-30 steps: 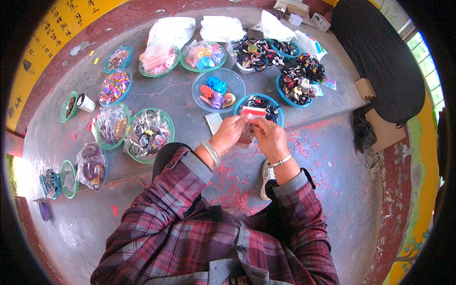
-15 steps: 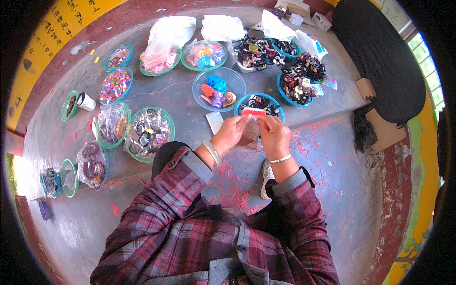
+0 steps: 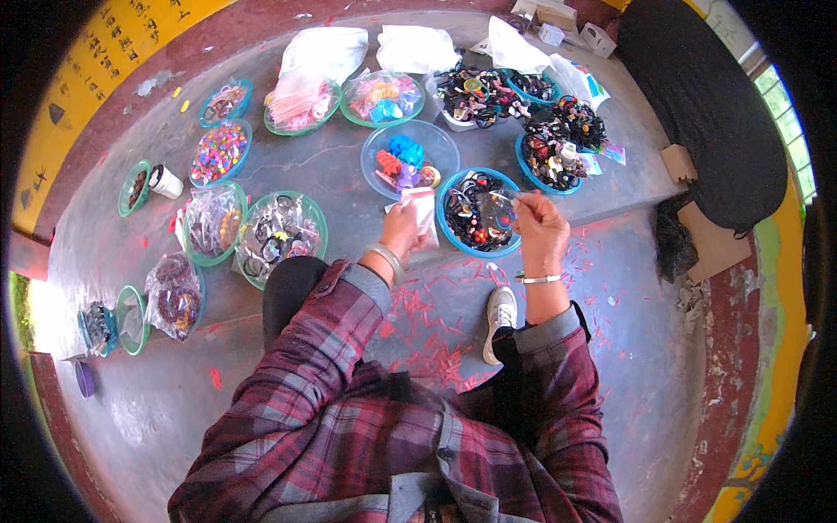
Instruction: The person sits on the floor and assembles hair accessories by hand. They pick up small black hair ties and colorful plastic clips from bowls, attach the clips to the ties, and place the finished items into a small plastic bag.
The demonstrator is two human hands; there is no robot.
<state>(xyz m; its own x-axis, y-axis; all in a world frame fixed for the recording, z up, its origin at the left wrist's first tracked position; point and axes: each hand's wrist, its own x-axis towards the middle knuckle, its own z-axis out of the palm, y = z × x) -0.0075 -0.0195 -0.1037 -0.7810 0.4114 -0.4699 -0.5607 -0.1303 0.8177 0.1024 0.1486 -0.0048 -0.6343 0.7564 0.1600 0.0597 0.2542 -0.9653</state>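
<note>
The person sits on the floor (image 3: pixel 366 209) with many bowls in front. The left hand (image 3: pixel 403 228) is closed on a small white packet (image 3: pixel 422 209) with a red strip at its top, just left of the blue bowl (image 3: pixel 453 237). The right hand (image 3: pixel 538 228) is at the right rim of that bowl. Its fingers (image 3: pixel 521 207) are pinched on a small clear bag (image 3: pixel 495 209), which hangs over the dark hair ties in the bowl.

The step seems to be packing small things into bags. To do it well, the clear bag should stay over the blue bowl, so that a dropped piece falls back in. The left hand should keep a firm hold on the white packet, near the red strip.

Behind the blue bowl is a clear bowl (image 3: pixel 410 159) with bright clips. Far behind it lie two white plastic bags (image 3: pixel 324 50), both soft and crumpled. Small white boxes (image 3: pixel 575 26) stand far behind the blue bowl, to the right. A brown card box (image 3: pixel 676 161) sits well to its right. To its left, green bowls (image 3: pixel 281 235) hold shiny clear bags with rings inside. A yellow wall strip (image 3: pixel 61 105) with dark marks runs far to the left.
</note>
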